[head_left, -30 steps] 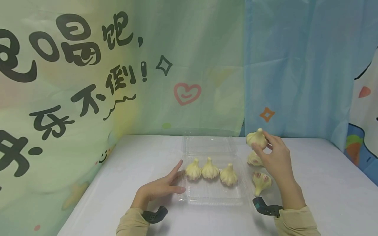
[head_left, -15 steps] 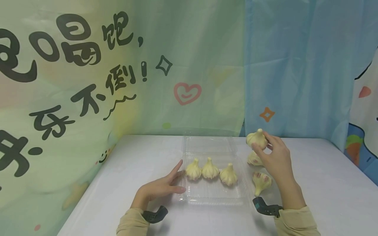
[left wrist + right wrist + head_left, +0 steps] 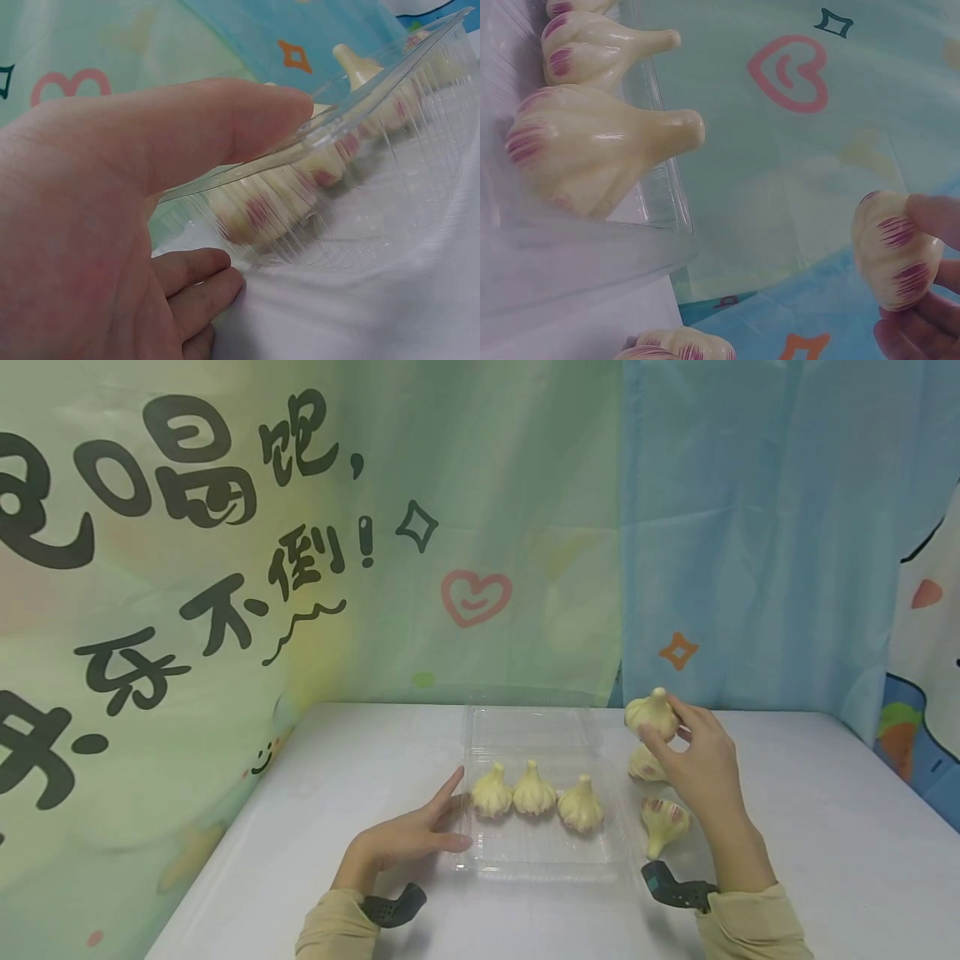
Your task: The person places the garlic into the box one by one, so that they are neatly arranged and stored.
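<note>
My right hand (image 3: 701, 760) pinches a garlic bulb (image 3: 651, 717) between thumb and fingers, above the table's back right. In the right wrist view this garlic bulb (image 3: 897, 251) shows purple streaks on its base. My left hand (image 3: 405, 839) rests against the left side of a clear plastic box (image 3: 543, 858). Seen from the left wrist, its thumb (image 3: 247, 116) lies over the box rim and the other fingers (image 3: 202, 289) are relaxed beside the wall. Three garlic bulbs (image 3: 534, 789) stand in a row inside the box, stems up.
Two more bulbs lie on the white table (image 3: 810, 827) right of the box: one garlic bulb (image 3: 647, 765) partly behind my right hand, another garlic bulb (image 3: 664, 823) nearer, its stem toward me. The box's clear lid (image 3: 532, 727) is folded back. A printed curtain (image 3: 487, 527) hangs behind.
</note>
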`<state>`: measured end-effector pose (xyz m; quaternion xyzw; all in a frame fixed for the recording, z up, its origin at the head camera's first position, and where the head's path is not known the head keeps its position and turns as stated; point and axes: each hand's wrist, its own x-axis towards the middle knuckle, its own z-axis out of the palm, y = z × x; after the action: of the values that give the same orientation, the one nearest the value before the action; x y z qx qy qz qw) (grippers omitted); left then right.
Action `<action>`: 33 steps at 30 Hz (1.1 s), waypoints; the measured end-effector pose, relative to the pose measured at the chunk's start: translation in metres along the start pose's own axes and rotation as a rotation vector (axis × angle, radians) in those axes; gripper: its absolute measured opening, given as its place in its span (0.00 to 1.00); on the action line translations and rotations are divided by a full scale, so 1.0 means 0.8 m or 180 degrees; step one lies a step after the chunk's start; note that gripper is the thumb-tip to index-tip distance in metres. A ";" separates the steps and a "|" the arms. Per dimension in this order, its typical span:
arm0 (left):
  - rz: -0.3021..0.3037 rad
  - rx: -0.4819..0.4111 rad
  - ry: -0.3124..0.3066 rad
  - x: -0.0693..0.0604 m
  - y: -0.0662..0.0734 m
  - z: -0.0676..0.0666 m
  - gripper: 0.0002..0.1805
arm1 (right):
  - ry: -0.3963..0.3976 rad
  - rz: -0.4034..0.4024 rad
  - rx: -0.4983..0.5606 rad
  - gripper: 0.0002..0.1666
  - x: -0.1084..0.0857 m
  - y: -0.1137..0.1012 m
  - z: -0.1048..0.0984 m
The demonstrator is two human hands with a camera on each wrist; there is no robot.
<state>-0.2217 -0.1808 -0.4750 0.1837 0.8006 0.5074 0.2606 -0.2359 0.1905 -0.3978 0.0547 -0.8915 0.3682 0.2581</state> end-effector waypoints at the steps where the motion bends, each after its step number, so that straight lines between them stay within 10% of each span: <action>1: 0.0002 0.0001 0.0000 0.000 0.000 0.000 0.56 | -0.0001 -0.0005 0.0001 0.39 0.000 -0.001 0.000; 33: 0.0057 0.0032 -0.0011 -0.001 0.001 -0.001 0.57 | -0.0159 -0.0071 -0.0011 0.39 -0.001 -0.015 0.006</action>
<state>-0.2216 -0.1815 -0.4737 0.1930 0.8010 0.5053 0.2565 -0.2342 0.1780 -0.3934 0.0734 -0.8977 0.3622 0.2400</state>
